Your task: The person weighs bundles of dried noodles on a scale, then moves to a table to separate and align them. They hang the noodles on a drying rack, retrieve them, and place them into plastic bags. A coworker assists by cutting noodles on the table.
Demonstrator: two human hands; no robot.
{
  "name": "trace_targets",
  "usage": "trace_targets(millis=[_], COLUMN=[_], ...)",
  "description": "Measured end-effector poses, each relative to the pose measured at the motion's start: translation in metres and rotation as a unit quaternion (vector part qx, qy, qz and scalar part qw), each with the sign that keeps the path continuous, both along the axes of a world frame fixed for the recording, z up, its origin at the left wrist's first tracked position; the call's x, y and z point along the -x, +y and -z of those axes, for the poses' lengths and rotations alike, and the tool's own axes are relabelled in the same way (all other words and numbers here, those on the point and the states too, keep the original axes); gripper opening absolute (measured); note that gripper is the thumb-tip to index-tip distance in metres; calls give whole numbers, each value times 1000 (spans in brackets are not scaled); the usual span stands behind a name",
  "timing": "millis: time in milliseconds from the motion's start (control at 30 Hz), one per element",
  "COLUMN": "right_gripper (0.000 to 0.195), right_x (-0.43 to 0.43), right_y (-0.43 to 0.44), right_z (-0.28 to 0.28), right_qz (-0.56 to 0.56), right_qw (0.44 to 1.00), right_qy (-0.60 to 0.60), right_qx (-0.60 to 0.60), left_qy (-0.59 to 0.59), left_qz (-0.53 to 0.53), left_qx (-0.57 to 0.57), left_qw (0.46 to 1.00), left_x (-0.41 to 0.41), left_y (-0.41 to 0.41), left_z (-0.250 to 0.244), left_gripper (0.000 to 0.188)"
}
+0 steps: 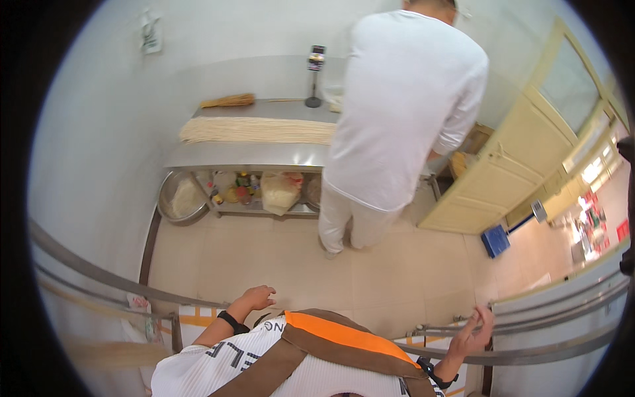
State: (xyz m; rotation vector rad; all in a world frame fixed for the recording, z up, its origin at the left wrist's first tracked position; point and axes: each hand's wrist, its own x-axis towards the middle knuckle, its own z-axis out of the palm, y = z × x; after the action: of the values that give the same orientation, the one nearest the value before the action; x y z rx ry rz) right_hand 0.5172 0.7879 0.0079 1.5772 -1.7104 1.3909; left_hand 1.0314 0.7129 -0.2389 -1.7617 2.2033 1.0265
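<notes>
My left hand (259, 297) hangs in front of my body at the lower left, palm down, fingers apart and holding nothing. At the lower right, my right hand (476, 331) is raised beside a curved metal rail (545, 350), its fingers apart and empty; whether it touches the rail I cannot tell. Ahead, a long bundle of pale noodle-like strands (258, 130) lies along a stainless steel table (243, 155). A bundle of thin brown sticks (228, 100) and a phone on a stand (316, 58) are at its back.
A person in white (407, 109) stands at the table's right part, back towards me. Under the table are bottles, a plastic bag (281, 192) and, at the left, a metal basin (183, 198) of pale stuff. A yellow door (511, 173) and a blue dustpan (495, 241) are to the right.
</notes>
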Motion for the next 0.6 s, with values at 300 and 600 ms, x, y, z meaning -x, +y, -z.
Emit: trace_targets(millis=[300, 600], right_gripper=[8, 12], right_x=[-104, -187], right_y=[-113, -182], right_z=[34, 59], right_qz=[-291, -498], right_qw=[938, 840], right_qy=[-76, 30], right_qx=[-175, -213], left_qy=[-31, -47], left_qz=[-239, -484], left_qx=[-4, 16], left_qw=[971, 874], left_x=[-85, -24], left_y=[113, 305], left_z=[-11, -8], left_gripper=[44, 44])
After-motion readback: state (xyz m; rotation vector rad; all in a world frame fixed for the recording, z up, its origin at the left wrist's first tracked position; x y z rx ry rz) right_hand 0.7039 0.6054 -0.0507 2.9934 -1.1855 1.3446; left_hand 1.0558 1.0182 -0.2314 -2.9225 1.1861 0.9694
